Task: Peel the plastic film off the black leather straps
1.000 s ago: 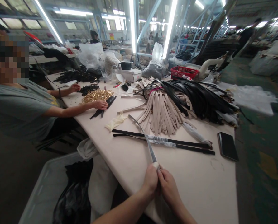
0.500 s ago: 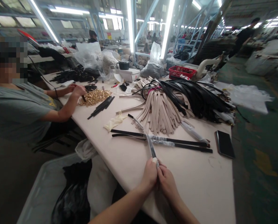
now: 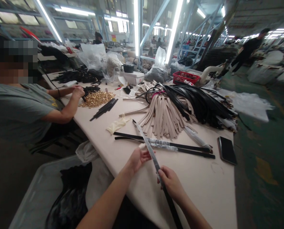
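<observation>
A long black strap (image 3: pixel 155 162), partly wrapped in clear plastic, runs from the table's middle down toward me. My right hand (image 3: pixel 169 182) is closed round it. Beside the strap on its left, my left hand (image 3: pixel 139 159) has its fingers apart and holds nothing; a pale cover sits on one fingertip. Two more black straps (image 3: pixel 194 152) with plastic round their middles lie across the table beyond my hands. Behind them spreads a bundle of beige straps (image 3: pixel 164 114), with a heap of black straps (image 3: pixel 201 101) to its right.
A phone (image 3: pixel 227 150) lies near the right table edge. At left, a person (image 3: pixel 24 108) works by gold metal pieces (image 3: pixel 96 99). A pale glove-like item (image 3: pixel 117 125), short black strips (image 3: pixel 104 109), a red basket (image 3: pixel 185 77) and a plastic bin (image 3: pixel 34 190) are also around.
My left hand has come off the strap, moved left and opened. My right hand still grips the strap, whose lower part now shows below that hand.
</observation>
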The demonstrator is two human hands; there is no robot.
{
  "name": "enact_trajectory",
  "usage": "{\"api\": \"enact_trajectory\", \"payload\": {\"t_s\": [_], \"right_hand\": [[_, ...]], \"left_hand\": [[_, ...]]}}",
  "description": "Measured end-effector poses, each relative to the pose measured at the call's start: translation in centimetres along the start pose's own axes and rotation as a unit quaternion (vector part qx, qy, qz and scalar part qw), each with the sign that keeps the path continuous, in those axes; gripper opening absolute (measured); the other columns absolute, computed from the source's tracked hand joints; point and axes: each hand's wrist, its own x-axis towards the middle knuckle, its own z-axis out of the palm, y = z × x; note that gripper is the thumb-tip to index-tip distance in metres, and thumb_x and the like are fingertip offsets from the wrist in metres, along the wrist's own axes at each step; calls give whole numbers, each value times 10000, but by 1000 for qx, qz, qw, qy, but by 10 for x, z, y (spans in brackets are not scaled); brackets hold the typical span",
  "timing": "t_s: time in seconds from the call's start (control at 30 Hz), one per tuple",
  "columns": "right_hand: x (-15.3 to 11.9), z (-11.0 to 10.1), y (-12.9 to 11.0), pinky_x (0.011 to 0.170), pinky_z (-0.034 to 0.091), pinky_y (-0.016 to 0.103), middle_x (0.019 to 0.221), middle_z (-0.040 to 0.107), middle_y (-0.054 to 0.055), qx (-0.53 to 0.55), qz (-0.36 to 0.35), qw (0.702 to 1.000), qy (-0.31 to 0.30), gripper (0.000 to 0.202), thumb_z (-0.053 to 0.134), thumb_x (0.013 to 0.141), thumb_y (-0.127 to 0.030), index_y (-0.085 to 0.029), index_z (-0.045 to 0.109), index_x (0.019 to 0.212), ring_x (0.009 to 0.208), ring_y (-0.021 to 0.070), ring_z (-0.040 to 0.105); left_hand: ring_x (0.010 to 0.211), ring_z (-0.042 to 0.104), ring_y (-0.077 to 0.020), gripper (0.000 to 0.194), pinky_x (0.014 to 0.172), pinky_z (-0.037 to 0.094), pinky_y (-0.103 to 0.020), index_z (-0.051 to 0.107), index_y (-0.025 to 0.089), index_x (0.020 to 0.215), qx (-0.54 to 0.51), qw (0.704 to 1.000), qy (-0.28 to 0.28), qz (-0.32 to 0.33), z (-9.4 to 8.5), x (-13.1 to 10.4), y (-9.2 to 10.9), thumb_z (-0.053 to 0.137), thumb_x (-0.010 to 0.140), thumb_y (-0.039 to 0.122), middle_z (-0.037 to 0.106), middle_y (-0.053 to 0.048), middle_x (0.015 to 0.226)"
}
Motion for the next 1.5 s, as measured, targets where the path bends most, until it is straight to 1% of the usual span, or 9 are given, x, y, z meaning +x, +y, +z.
{"api": "enact_trajectory", "payload": {"t_s": [0.13,0.27,0.4,0.53,0.77,0.93,1.17,1.3,1.5], "right_hand": [[-21,8,6,639,449,255,662,638,0,-131,-66,989,-5,304,457,965,-385,-193,565,757,642,155,611],[-30,1,11,624,416,260,644,641,1,-211,-65,974,-46,304,466,958,-341,-191,572,716,631,161,606],[1,-20,-19,701,477,288,830,706,48,-207,-91,974,-27,249,561,914,-392,-181,687,956,755,191,642],[51,-40,-92,856,519,322,1230,643,110,-39,-186,979,71,549,561,922,-453,-203,488,1404,1037,209,635],[75,-72,-167,723,482,264,833,684,37,-79,-321,926,180,352,566,924,-472,-181,761,891,760,159,619],[53,-121,-155,481,361,221,531,548,-22,39,-280,921,267,435,567,915,-536,-130,720,938,480,106,483],[20,-179,-122,456,382,210,626,622,0,188,-275,854,399,423,666,844,-548,-141,704,954,476,86,494],[9,-215,-92,473,467,208,760,694,21,247,-233,825,452,475,716,759,-596,-172,681,970,494,84,556],[-6,-256,-47,460,503,232,768,698,58,182,-176,821,512,529,668,765,-627,-147,648,984,478,99,565]], "left_hand": [[756,721,-240,371,707,584,-381,581,101,950,-26,996,45,78,-8,39,64,413,960,431,723,-198,902],[512,618,-126,286,505,507,-235,520,160,1023,-13,976,107,190,-4,59,92,367,991,399,662,-43,718],[376,435,-71,215,374,321,-164,535,205,999,30,958,90,269,24,46,80,455,959,401,527,62,589],[444,455,-96,161,428,343,-193,615,200,867,175,939,3,294,60,16,52,609,875,360,557,31,596],[577,527,-169,261,596,399,-253,621,225,777,427,848,-22,313,56,-3,42,486,936,382,588,-14,650],[663,585,-196,191,648,433,-260,656,233,868,509,808,-39,294,37,2,38,473,890,282,649,-38,755],[639,576,-168,282,606,475,-247,629,248,1082,501,832,-50,232,52,-1,23,552,816,303,645,-27,818],[641,589,-168,454,527,492,-244,549,271,1228,497,850,-126,123,36,-17,1,606,787,361,647,-23,909],[817,665,-263,218,763,528,-345,663,274,974,642,746,-40,170,-18,-18,38,528,808,313,719,-34,899]]}}
